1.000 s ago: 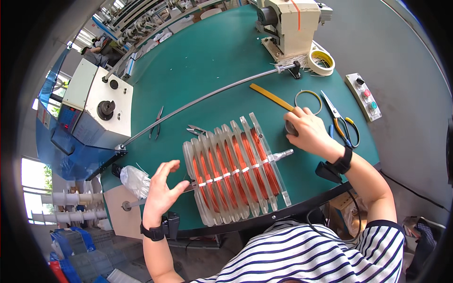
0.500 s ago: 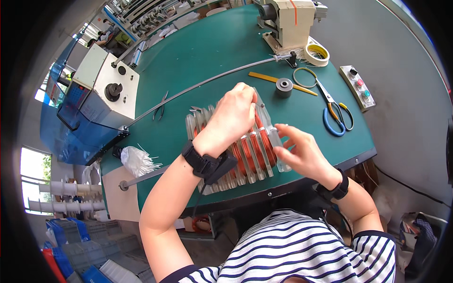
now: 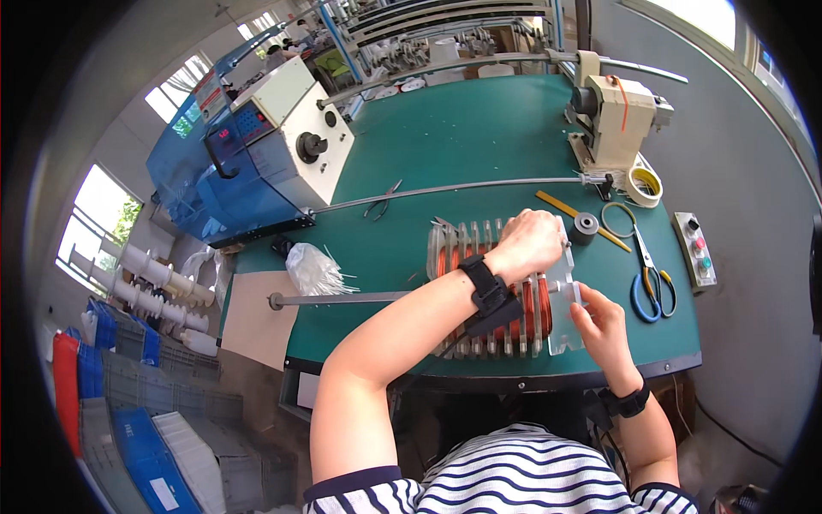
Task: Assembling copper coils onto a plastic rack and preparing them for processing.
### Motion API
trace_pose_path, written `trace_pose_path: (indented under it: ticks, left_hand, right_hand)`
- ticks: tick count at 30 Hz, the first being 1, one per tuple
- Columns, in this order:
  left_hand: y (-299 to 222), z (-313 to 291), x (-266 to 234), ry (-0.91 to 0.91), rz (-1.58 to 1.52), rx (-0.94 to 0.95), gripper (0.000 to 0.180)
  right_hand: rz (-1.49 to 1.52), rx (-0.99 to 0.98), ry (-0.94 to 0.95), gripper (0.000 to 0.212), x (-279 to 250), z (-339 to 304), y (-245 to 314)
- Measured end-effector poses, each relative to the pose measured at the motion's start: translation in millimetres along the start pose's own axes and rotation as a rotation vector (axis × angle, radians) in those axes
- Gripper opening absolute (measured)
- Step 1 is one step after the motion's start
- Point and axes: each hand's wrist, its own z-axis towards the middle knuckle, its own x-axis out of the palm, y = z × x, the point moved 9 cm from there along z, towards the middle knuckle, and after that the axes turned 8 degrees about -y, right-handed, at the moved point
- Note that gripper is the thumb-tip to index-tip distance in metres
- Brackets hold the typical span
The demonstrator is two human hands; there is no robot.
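Several copper-coloured coils (image 3: 543, 307) between clear plates (image 3: 559, 337), near the front edge of the green bench (image 3: 462, 128). Left hand (image 3: 529, 244) over the right end, fingers curled, grip impossible to tell. Right hand (image 3: 604, 324) close to the pale hub (image 3: 568, 292), thumb and forefinger narrowly apart, hold unclear. Just beyond, black cylinder (image 3: 585, 228); farther right, scissors (image 3: 648, 264).

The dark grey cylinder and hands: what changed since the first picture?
The right hand released the dark grey cylinder by the flat yellow strip and moved to the clear, copper-wound spool; the left hand crossed rightward over it. The pale button box stayed.
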Motion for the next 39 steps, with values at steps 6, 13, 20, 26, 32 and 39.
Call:
trace_pose_path:
  ticks: [6, 13, 20, 26, 32, 39]
  left_hand:
    - [-54.5, -10.7, -15.8, -0.118, 0.378, 0.271, 0.017]
    - [-9.2, -10.1, -39.4, -0.088, 0.088, 0.058, 0.015]
    - [1.7, -4.0, -15.9, 0.054, -0.032, 0.06, 0.014]
    - [17.5, 3.2, -3.5, 0.358, -0.386, -0.253, 0.02]
    - [-57.0, -21.0, -28.5, 0.09, 0.101, 0.475, 0.014]
    - [-129.5, -51.6, -60.1, -0.35, 0.536, 0.746, 0.015]
  right_hand:
    - [-0.094, -0.101, -0.005, 0.031, 3.4, -6.0, 21.3]
    - [-0.092, -0.035, 0.003, 0.03, 2.4, -1.1, 17.4]
    - [-0.156, -0.104, -0.04, 0.027, 2.1, 4.1, 28.8]
    - [-0.212, -0.102, -0.046, 0.028, 5.6, -1.0, 24.2]
    - [-0.315, -0.217, -0.06, 0.03, 8.9, -4.5, 33.0]
    - [-0.544, -0.285, 0.053, 0.027, 15.8, 2.9, 49.1]
